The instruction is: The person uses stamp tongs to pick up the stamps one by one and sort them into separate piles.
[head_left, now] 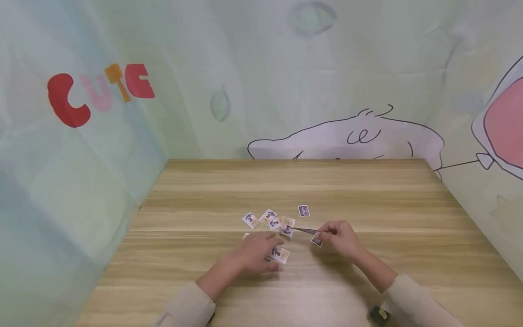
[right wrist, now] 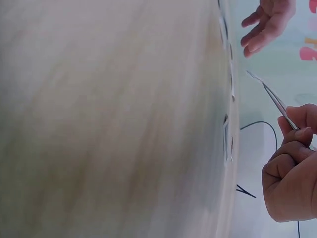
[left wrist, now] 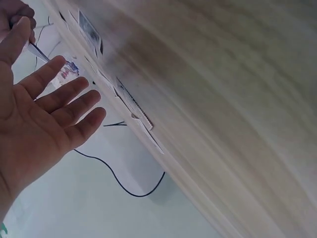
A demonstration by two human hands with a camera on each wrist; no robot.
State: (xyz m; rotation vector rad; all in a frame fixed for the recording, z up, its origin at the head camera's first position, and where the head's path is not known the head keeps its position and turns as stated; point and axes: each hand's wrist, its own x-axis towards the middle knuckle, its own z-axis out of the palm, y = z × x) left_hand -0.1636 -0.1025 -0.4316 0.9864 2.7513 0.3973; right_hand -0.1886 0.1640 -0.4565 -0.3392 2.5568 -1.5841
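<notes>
My right hand (head_left: 341,238) pinches a pair of metal tweezers (head_left: 304,230) that points left. At the tweezers' tips is a small postage stamp (left wrist: 68,71), raised above the tabletop in the left wrist view. My left hand (head_left: 254,252) hovers palm down over the table with its fingers spread and relaxed, holding nothing. Under its fingertips lie overlapping stamps (head_left: 281,255), partly hidden by the hand. Just beyond are a single stamp (head_left: 250,220) and a small overlapping group of stamps (head_left: 268,216). Another stamp (head_left: 316,240) lies beneath my right fingers.
A separate dark-pictured stamp (head_left: 303,210) lies farther back on the wood-grain table (head_left: 196,195). Close to my right sleeve, at the front, is a small dark object (head_left: 380,314) with a yellow mark. Printed cloth walls (head_left: 196,91) border the table's back and sides.
</notes>
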